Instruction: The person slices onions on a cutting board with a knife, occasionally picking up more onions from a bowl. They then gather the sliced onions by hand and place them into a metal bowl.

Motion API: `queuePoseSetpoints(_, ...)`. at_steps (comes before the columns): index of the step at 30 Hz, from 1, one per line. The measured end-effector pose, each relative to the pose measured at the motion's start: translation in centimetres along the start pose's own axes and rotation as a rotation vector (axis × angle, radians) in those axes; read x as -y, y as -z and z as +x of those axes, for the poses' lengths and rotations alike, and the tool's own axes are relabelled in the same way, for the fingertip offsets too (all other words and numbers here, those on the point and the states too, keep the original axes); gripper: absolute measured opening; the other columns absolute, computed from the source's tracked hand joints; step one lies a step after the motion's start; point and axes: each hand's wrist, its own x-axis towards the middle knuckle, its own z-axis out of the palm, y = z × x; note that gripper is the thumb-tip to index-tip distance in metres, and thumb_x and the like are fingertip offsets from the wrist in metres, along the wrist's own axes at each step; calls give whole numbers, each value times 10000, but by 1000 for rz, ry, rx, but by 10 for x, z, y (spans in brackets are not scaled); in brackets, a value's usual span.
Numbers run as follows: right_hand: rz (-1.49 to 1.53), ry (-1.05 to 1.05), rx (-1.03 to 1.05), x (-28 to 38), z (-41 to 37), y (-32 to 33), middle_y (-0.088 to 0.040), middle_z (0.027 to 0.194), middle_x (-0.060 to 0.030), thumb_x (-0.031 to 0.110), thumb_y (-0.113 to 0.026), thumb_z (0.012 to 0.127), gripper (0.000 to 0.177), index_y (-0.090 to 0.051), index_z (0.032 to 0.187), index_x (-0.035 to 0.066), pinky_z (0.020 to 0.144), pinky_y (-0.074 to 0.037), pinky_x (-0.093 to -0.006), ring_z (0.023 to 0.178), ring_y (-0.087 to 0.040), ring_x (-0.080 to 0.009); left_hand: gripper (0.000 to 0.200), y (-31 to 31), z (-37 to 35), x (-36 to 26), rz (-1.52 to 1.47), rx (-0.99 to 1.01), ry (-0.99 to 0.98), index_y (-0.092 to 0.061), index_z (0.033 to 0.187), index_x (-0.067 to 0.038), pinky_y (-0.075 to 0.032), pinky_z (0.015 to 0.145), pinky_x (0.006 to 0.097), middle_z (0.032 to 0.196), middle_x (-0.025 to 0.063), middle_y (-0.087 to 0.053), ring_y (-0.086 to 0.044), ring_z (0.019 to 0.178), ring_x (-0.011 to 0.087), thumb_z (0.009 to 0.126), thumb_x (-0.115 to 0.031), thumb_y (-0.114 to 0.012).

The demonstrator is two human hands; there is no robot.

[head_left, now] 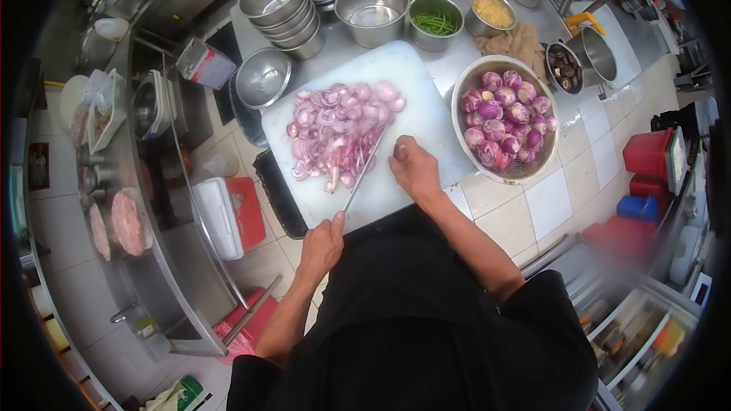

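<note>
Smooth black cloth (411,312) covers the person's body. The left hand (324,247) wraps the handle of a slim metal knife (364,167), its blade against glossy purple-white onion slices (335,125) on a pale plastic board (415,84). The right hand (415,171) curls beside them; its pinch is unclear. Rightward, a round perforated metal colander (458,110) holds whole purple onions (506,118); beyond the board, smooth steel bowls (371,11) line the metal tabletop (449,68).

We can read no text, brand, number or sign anywhere. At our ten o'clock, a boxy container (205,62) carries red marking on its pale side, and at seven o'clock we see a green-and-white package (183,393); any lettering on either is too small or blurred for us.
</note>
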Motion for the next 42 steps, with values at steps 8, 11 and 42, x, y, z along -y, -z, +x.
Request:
queuePoseSetpoints(8, -73, 155, -55, -5, 2, 8, -666, 992, -142, 17, -744, 775, 290, -636, 1043, 34, 790, -530, -394, 923, -645, -326, 652, -3, -10, 5, -35, 61, 16, -628, 864, 87, -461, 825, 569, 870, 390, -618, -591, 902, 562, 1049, -471, -345)
queuePoseSetpoints(11, -42, 362, -109, -17, 4, 3, -670, 1019, -128, -18, -724, 787, 234, -671, 1009, 31, 803, -533, -389, 945, -647, -321, 652, -7, -11, 4, -15, 57, 20, -625, 862, 86, -461, 825, 568, 867, 389, -617, -589, 898, 560, 1049, -470, -340)
queuePoseSetpoints(42, 8, 283, -151, -24, 3, -7, -671, 996, -145, -28, -717, 789, 167, -690, 945, 24, 794, -542, -400, 931, -653, -327, 689, 2, 12, -8, 105, 99, -11, -644, 866, 92, -462, 855, 560, 914, 385, -626, -603, 920, 545, 1044, -492, -326)
